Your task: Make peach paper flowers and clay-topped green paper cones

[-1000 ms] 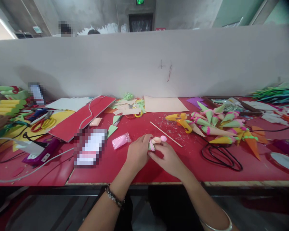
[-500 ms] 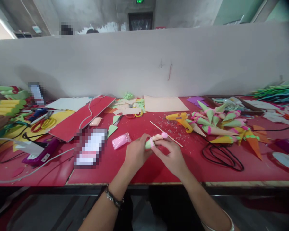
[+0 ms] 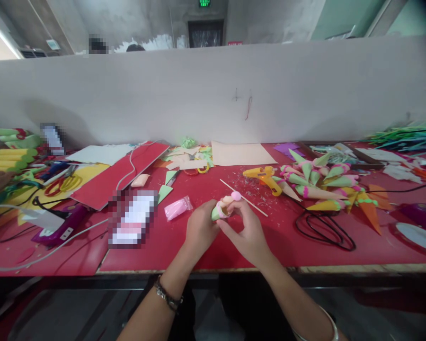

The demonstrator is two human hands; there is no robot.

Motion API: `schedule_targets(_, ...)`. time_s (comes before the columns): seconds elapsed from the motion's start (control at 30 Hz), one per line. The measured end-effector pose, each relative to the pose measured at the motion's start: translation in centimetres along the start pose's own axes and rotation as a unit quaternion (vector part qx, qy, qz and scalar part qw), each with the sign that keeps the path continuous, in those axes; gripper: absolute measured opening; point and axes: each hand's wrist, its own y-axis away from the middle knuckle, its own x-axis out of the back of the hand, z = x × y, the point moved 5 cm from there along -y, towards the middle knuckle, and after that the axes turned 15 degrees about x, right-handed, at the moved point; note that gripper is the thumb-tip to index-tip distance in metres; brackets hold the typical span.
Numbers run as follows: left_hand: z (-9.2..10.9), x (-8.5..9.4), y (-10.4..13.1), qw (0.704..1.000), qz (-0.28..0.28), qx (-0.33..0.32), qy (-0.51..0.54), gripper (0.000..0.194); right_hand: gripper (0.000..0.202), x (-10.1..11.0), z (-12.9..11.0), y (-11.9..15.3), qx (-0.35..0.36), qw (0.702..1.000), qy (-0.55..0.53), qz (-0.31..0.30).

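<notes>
A small green-and-pink cone (image 3: 216, 213) sits between the 2 hands. The left hand (image 3: 201, 228) grips its green body; the right hand (image 3: 247, 231) curls its fingers at the rim, just beside a pink ball (image 3: 236, 195), and whether they pinch I cannot tell. Beyond the right hand lie a thin stick (image 3: 253, 205) and a yellow glue gun (image 3: 268, 179). Left of the left hand lies a pink packet (image 3: 177, 208).

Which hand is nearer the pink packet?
Left. The left hand is just right of the pink packet, not holding it; the right hand is farther right, on the left hand's far side from the packet.
</notes>
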Motion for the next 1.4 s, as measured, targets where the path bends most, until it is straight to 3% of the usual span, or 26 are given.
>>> schedule_targets(0.13, 0.5, 0.2, 0.2, 0.999, 0.009, -0.029, 0.027, 0.003, 0.008, 0.3, -0.7, -0.5, 0.025, 0.999, 0.024, -0.04)
schedule_targets(0.3, 0.2, -0.2, 0.0, 0.992, -0.019, -0.038, 0.121, 0.008, 0.002, 1.0, -1.0, -0.5, 0.042, 0.999, 0.012, 0.007)
schedule_targets(0.43, -0.1, -0.9, -0.1, 0.988, -0.024, -0.02, 0.149, 0.011, 0.034, 1.1, 0.4, 0.1, -0.029, 0.994, -0.047, 0.093)
schedule_targets(0.5, 0.2, -1.4, 0.0, 0.985, -0.033, -0.032, 0.164, 0.009, 0.047, 0.7, 0.9, 0.2, -0.063, 0.993, -0.065, 0.072)
schedule_targets(0.63, 0.6, -1.8, 0.3, 0.987, -0.047, -0.048, 0.144, 0.006, 0.031, 0.1, 0.7, -0.1, -0.059, 0.997, -0.045, -0.004)
schedule_targets(0.83, 1.1, -1.6, 0.5, 0.983, -0.051, -0.062, 0.164, 0.009, 0.019, 0.5, 0.6, -0.3, -0.055, 0.998, -0.024, 0.008)
schedule_targets(0.93, 1.0, -2.0, 0.5, 0.982, -0.04, -0.035, 0.182, 0.003, 0.04, 0.2, 0.8, 0.0, -0.051, 0.998, -0.03, 0.003)
schedule_targets(1.03, 0.8, -2.4, 0.6, 0.98, -0.017, -0.016, 0.2, 0.01, 0.056, -0.1, 0.8, 0.2, -0.037, 0.999, -0.038, -0.007)
schedule_targets(1.17, 0.9, -2.3, 0.7, 0.977, 0.004, -0.03, 0.211, 0.016, 0.03, 0.0, 0.4, 0.0, -0.014, 0.999, -0.038, -0.003)
schedule_targets(1.27, 1.3, -2.1, 0.7, 0.976, -0.03, -0.072, 0.201, 0.01, 0.022, 0.3, 0.2, -0.1, 0.003, 0.999, -0.046, 0.005)
schedule_targets(1.4, 1.5, -1.8, 0.8, 0.969, -0.096, -0.105, 0.201, 0.005, 0.046, 0.2, -0.4, -0.1, 0.037, 0.997, -0.059, -0.03)
